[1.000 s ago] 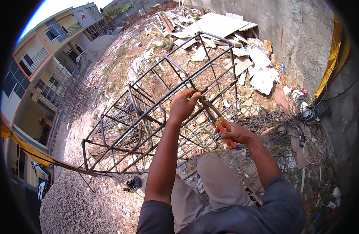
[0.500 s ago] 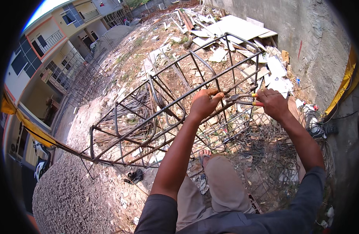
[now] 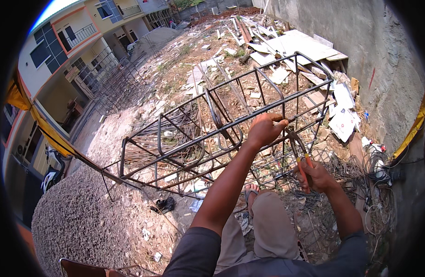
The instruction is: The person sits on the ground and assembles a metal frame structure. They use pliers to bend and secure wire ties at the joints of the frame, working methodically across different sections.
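A long rebar cage [image 3: 256, 112] of dark bars and bent stirrups stretches across the middle, slanting up to the right. My left hand [image 3: 266, 131] is closed at its near upper bar, thumb and forefinger by a stirrup joint. Whether thin tie wire is also pinched there I cannot make out. In my right hand [image 3: 317, 177] is a pair of pincers [image 3: 301, 148] with orange and yellow handles, fingers wrapped round them. Their jaws point up and away, touching or very close to the joint just beside my left fingertips.
Loose rods [image 3: 175, 134] lie beyond the cage. A gravel heap [image 3: 78, 221] rises at the near left, and a concrete wall [image 3: 360, 51] runs along the right. White broken boards [image 3: 295, 45] litter the far right. Tangled wire [image 3: 376, 180] lies near the wall; yellow sheeting [image 3: 48, 131] hangs left.
My right hand has come down and nearer, swinging the pincers from nearly level to steep with jaws up. My left hand stays at the joint. The whole view has shifted slightly.
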`<state>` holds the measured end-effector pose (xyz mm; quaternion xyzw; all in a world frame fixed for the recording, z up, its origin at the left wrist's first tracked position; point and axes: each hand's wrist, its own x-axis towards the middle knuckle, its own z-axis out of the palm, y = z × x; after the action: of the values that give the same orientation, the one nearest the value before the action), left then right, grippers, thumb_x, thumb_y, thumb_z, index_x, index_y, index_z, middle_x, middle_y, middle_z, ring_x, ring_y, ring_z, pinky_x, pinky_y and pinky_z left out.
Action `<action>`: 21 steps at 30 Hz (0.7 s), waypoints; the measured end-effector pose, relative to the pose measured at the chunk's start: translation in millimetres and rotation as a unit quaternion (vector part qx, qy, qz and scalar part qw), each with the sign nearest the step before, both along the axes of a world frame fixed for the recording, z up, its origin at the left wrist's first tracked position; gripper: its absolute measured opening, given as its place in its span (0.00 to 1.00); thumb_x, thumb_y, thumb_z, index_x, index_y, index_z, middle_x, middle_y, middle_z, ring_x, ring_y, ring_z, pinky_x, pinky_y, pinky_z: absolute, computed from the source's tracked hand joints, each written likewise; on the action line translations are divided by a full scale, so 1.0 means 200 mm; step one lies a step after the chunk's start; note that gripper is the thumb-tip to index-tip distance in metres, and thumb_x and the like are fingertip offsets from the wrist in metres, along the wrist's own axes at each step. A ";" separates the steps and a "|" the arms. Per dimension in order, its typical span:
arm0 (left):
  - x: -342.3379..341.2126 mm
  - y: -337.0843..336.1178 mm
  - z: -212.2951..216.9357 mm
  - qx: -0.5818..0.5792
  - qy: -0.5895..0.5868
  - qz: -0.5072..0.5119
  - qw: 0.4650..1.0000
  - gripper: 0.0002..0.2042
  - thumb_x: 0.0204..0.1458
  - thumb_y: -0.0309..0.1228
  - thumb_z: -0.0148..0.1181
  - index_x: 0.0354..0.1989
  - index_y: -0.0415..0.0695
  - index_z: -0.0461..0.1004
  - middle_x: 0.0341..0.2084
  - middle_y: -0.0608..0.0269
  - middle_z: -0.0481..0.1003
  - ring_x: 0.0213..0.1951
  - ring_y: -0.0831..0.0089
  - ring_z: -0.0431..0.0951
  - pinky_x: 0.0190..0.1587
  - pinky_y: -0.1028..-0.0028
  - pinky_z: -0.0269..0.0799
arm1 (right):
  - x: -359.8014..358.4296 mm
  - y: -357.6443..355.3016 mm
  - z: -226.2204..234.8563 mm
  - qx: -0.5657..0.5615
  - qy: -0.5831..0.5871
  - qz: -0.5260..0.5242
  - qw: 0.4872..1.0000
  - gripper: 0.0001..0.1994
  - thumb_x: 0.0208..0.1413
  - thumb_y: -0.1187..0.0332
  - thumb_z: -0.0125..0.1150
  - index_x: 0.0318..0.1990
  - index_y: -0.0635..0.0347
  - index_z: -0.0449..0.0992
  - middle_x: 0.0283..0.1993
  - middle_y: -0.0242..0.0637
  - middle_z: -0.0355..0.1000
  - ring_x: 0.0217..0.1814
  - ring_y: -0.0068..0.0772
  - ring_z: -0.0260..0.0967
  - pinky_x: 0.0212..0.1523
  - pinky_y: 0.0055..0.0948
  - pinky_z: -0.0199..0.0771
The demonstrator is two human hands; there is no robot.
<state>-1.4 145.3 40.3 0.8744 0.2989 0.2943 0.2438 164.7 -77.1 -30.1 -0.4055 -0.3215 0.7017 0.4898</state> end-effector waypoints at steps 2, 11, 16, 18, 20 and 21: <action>0.01 0.01 -0.03 0.022 -0.023 0.002 0.999 0.18 0.57 0.50 0.63 0.44 0.50 0.86 0.43 0.52 0.83 0.47 0.52 0.82 0.54 0.58 0.74 | -0.03 -0.01 -0.07 -0.022 0.176 0.029 0.984 0.19 0.71 0.51 0.54 0.49 0.60 0.72 0.25 0.32 0.70 0.22 0.26 0.73 0.20 0.31 0.72; 0.00 0.03 -0.01 -0.046 -0.056 -0.022 0.997 0.18 0.54 0.46 0.68 0.46 0.47 0.86 0.41 0.52 0.84 0.44 0.54 0.84 0.51 0.61 0.76 | -0.13 -0.04 0.02 0.135 -0.673 -0.237 0.688 0.30 0.55 0.64 0.69 0.63 0.64 0.65 0.43 0.46 0.72 0.43 0.45 0.76 0.43 0.43 0.78; -0.01 -0.01 0.00 -0.055 -0.032 -0.025 0.998 0.18 0.55 0.45 0.67 0.47 0.46 0.85 0.43 0.51 0.84 0.45 0.58 0.84 0.52 0.63 0.76 | -0.15 -0.01 -0.04 0.216 -0.810 -0.347 0.421 0.25 0.59 0.67 0.65 0.62 0.66 0.67 0.48 0.48 0.71 0.48 0.53 0.73 0.47 0.46 0.76; 0.01 0.02 -0.02 0.040 -0.035 0.005 0.999 0.17 0.56 0.46 0.67 0.45 0.47 0.86 0.41 0.53 0.84 0.44 0.57 0.83 0.50 0.63 0.75 | -0.13 0.01 -0.10 0.167 -0.782 -0.323 0.506 0.26 0.62 0.65 0.64 0.64 0.63 0.66 0.48 0.47 0.74 0.47 0.52 0.76 0.45 0.46 0.77; 0.00 0.03 -0.05 0.021 -0.035 -0.001 0.999 0.16 0.57 0.46 0.67 0.45 0.48 0.86 0.40 0.55 0.84 0.43 0.57 0.83 0.49 0.63 0.75 | -0.10 0.04 -0.11 0.144 -0.735 -0.302 0.590 0.26 0.63 0.64 0.64 0.66 0.61 0.66 0.48 0.48 0.75 0.46 0.51 0.77 0.45 0.45 0.77; 0.00 0.04 -0.07 0.044 -0.047 0.000 0.998 0.16 0.57 0.45 0.67 0.45 0.48 0.86 0.40 0.55 0.84 0.43 0.58 0.83 0.48 0.63 0.76 | -0.06 0.05 -0.15 0.181 -0.706 -0.309 0.611 0.24 0.64 0.62 0.62 0.65 0.60 0.68 0.47 0.50 0.76 0.47 0.51 0.78 0.44 0.44 0.77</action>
<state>-0.7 152.8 26.7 0.8695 0.2737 0.3481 0.2190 152.4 -66.4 -60.6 -0.7541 -0.5436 -0.0676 0.3622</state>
